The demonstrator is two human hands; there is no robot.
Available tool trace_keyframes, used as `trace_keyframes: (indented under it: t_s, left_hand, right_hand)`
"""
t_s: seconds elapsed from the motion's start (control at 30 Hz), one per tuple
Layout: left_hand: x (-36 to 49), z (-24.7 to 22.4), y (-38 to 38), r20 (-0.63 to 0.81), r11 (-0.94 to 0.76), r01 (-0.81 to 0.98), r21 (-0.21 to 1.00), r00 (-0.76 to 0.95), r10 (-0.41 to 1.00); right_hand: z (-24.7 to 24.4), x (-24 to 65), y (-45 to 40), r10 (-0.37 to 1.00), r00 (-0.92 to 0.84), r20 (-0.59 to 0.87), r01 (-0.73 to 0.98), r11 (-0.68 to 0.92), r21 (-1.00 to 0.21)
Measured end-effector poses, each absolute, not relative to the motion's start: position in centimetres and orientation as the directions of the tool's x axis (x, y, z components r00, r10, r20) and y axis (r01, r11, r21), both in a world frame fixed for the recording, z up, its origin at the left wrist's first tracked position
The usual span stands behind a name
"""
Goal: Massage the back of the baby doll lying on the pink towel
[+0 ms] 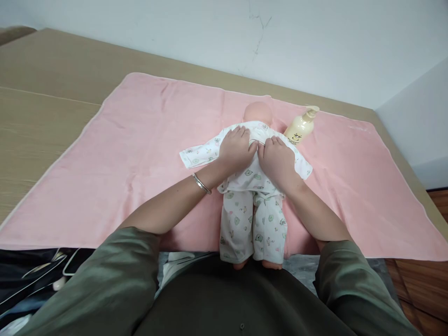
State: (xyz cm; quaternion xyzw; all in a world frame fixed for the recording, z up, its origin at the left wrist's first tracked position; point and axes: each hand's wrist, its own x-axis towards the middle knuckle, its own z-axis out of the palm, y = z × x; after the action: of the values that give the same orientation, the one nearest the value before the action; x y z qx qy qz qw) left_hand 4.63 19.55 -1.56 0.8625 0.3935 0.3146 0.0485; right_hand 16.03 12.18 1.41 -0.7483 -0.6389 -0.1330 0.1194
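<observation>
A bald baby doll [258,112] lies stretched out on a pink blanket [168,121], its head away from me and its feet at the near edge. It is dressed in a white printed shirt [250,179] and matching trousers [236,224]. My left hand [238,148] is closed on the upper part of the shirt, thumb and fingers pinching the cloth. Close beside it, my right hand [277,160] pinches the same cloth. A small gathered fold shows between the two thumbs. The doll's face is not visible.
A cream pump bottle [300,127] leans or lies on the blanket, right of the doll's head. The blanket covers much of a tan table [52,70] against a white wall [196,37]. Dark items [31,275] are below the table's edge at lower left.
</observation>
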Motion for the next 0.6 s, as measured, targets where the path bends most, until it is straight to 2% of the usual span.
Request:
trace_keyframes:
  t_s: [0.13, 0.4, 0.6]
  left_hand:
    - [4.9, -2.0, 19.1, 0.538, -0.687, 0.655, 0.315, 0.473, 0.698]
    - [5.1, -1.4, 16.0, 0.568, -0.701, 0.692, 0.172, 0.512, 0.645]
    - [4.7, -0.5, 18.6, 0.489, -0.672, 0.691, 0.267, 0.503, 0.712]
  right_hand:
    - [1.7, 15.9, 11.8, 0.938, 0.093, 0.335, 0.994, -0.109, 0.03]
    - [2.2, 17.9, 13.8, 0.956, 0.089, 0.279, 0.99, -0.055, -0.128]
    - [2.2, 16.0, 12.3, 0.944, 0.125, 0.305, 0.992, -0.118, -0.042]
